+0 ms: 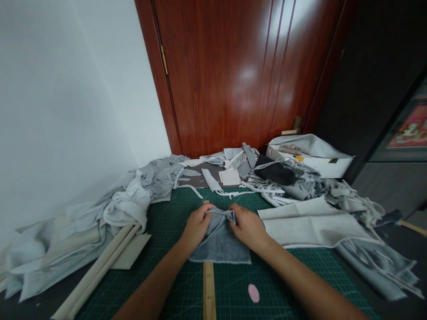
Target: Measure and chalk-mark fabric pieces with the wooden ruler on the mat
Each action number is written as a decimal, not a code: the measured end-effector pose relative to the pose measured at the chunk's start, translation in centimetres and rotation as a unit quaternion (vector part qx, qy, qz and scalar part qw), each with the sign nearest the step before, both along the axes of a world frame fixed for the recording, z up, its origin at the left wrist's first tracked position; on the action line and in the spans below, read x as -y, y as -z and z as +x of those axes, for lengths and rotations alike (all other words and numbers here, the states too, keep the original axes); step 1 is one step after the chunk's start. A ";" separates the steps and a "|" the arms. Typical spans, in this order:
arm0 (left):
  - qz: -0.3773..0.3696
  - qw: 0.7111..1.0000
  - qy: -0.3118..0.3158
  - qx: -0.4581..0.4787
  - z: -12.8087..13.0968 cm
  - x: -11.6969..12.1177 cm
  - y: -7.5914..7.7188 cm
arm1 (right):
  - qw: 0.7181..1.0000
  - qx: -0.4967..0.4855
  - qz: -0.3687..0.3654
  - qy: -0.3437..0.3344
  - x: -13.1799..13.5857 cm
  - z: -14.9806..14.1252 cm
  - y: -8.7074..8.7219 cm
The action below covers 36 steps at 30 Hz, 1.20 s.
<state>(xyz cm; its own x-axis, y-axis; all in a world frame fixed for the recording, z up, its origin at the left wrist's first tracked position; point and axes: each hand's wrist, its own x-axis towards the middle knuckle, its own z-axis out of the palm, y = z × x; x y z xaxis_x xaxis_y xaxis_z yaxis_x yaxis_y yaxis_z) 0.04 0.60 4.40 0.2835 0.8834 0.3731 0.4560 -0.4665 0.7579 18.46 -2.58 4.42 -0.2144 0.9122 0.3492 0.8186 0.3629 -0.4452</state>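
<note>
One grey cloth point(224, 248) gripped between left hand point(197, 224), right hand point(248, 225)

Dark table point(50, 294), green gridded mat point(187, 291) on top. On mat: wooden ruler point(209, 289); near part of grey cloth point(223, 251) across it; pink oval piece point(253, 293). Right: folded white cloth point(310, 224). Left: fabric heap point(133, 198), long pale rolls point(100, 269). Far side: white squares point(231, 177), white box point(325, 167) beside scraps point(305, 178).

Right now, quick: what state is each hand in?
Left hand: closed, holding the gray cloth at its upper left.
Right hand: closed, holding the gray cloth at its upper right.
</note>
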 end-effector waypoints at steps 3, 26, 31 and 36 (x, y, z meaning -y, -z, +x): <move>0.011 1.000 -0.014 0.017 0.0 0.1 -0.1 | 0.999 0.025 0.012 0.031 -0.5 0.9 -0.2; -0.228 0.920 0.024 0.319 0.4 0.0 0.7 | 0.914 -0.310 -0.135 -0.222 -0.3 -0.5 0.9; -0.153 0.935 -0.004 0.319 0.3 -1.1 1.7 | 0.920 -0.343 -0.110 -0.154 -2.1 -0.2 3.2; -0.092 0.955 -0.090 0.267 -1.5 -3.0 2.7 | 0.856 -0.478 -0.187 -0.069 -3.2 0.7 3.4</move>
<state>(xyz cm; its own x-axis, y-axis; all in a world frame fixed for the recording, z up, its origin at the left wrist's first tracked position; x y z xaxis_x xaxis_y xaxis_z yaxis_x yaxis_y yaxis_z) -1.45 3.63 1.67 -0.0664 0.9642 0.2568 0.0418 -0.2544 0.9662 19.16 0.61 1.00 -0.1085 0.9875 0.1140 -0.0228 0.1122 -0.9934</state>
